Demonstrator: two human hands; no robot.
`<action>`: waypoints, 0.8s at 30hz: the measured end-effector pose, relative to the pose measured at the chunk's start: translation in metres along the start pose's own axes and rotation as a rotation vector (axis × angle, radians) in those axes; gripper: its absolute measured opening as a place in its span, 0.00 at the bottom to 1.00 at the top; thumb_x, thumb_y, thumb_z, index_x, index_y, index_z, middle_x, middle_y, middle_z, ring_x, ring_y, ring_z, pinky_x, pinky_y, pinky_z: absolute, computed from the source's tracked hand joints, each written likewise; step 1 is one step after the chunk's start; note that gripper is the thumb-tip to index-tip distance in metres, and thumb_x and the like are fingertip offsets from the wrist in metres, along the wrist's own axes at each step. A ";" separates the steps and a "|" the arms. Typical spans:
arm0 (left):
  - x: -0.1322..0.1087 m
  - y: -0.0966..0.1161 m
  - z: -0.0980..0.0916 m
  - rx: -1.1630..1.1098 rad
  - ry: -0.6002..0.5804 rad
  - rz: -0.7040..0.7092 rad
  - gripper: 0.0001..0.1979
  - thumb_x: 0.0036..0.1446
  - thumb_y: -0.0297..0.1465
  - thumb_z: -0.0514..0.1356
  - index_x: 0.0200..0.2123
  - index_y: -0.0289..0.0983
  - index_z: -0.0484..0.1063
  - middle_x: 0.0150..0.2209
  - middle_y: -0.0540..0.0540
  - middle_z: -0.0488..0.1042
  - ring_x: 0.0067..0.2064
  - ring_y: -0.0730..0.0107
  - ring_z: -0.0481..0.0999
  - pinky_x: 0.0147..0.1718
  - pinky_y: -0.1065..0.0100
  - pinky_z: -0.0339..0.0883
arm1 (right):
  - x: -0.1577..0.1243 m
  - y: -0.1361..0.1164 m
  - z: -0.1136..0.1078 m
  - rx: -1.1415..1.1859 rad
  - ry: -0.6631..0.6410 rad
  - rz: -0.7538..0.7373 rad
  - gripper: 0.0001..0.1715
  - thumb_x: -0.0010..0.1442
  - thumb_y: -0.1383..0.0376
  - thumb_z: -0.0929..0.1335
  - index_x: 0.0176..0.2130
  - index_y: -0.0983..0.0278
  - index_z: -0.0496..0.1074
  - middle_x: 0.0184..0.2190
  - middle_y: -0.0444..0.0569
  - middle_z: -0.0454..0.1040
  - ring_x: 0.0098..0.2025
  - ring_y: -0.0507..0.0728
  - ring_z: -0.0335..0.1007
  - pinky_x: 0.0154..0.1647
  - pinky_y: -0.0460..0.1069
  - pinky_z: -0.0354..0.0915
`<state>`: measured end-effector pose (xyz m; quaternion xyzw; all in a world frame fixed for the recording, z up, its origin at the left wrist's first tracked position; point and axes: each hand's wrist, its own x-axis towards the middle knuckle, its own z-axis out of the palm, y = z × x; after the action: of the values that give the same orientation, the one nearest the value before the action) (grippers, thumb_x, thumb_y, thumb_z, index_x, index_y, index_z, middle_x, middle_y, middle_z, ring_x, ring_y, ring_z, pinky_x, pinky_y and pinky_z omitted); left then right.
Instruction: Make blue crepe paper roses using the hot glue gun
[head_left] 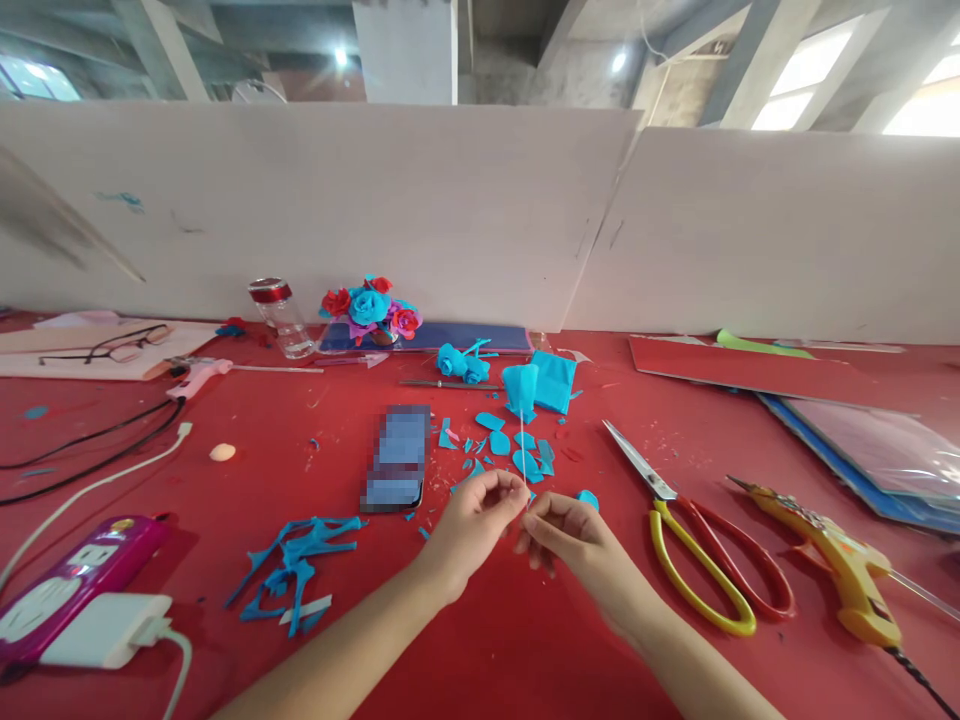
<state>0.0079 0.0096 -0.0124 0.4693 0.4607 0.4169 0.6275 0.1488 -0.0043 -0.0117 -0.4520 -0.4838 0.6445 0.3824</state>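
My left hand pinches the lower end of a thin white stem between thumb and forefinger. At the top of that stem is a blue crepe paper flower piece, upright and cup-shaped. Just right of it, my right hand has thumb and forefinger closed at the stem's bottom tip; its other fingers are curled. Cut blue paper petals and small scraps lie on the red table beyond my hands. Behind the flower piece rests a folded blue paper square, beside finished blue flowers.
Scissors and a yellow glue gun lie to the right. A phone, blue scraps and a power strip are left. Farther back stand a glass bottle and a paper bouquet before a white partition.
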 end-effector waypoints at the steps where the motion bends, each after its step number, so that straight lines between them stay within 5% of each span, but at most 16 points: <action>1: 0.000 0.000 0.000 -0.010 0.003 0.019 0.15 0.49 0.44 0.60 0.29 0.36 0.68 0.29 0.50 0.69 0.32 0.72 0.67 0.34 0.71 0.62 | 0.000 0.000 0.000 0.000 -0.015 0.013 0.18 0.51 0.54 0.69 0.23 0.65 0.67 0.21 0.45 0.73 0.21 0.49 0.64 0.23 0.44 0.57; 6: 0.001 0.005 -0.001 -0.154 -0.061 0.042 0.14 0.52 0.41 0.60 0.27 0.37 0.65 0.29 0.50 0.70 0.34 0.72 0.70 0.39 0.68 0.64 | -0.002 0.001 -0.001 -0.001 -0.100 0.067 0.14 0.51 0.57 0.69 0.25 0.65 0.66 0.21 0.45 0.74 0.21 0.48 0.64 0.24 0.44 0.57; 12: 0.007 0.010 -0.012 -0.262 0.077 0.084 0.12 0.51 0.37 0.62 0.27 0.36 0.65 0.27 0.50 0.72 0.31 0.74 0.71 0.37 0.69 0.66 | -0.007 0.004 -0.001 -0.236 -0.356 0.253 0.09 0.48 0.63 0.69 0.22 0.66 0.69 0.18 0.44 0.72 0.19 0.48 0.61 0.22 0.44 0.54; 20: 0.003 0.011 -0.010 -0.146 -0.012 0.079 0.12 0.52 0.39 0.60 0.29 0.35 0.66 0.28 0.50 0.73 0.31 0.74 0.72 0.37 0.68 0.68 | 0.000 0.003 -0.010 -0.293 -0.048 0.099 0.25 0.53 0.51 0.65 0.15 0.65 0.64 0.11 0.37 0.53 0.17 0.46 0.45 0.20 0.45 0.43; 24: 0.001 0.008 -0.009 -0.091 -0.096 0.060 0.13 0.53 0.40 0.59 0.30 0.35 0.67 0.28 0.49 0.74 0.32 0.72 0.73 0.38 0.66 0.68 | 0.000 -0.003 -0.011 -0.144 0.150 -0.077 0.16 0.50 0.53 0.69 0.30 0.64 0.72 0.21 0.40 0.64 0.22 0.48 0.52 0.24 0.45 0.51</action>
<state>-0.0015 0.0146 -0.0061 0.4734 0.3966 0.4329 0.6567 0.1591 -0.0009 -0.0099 -0.5065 -0.5160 0.5571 0.4086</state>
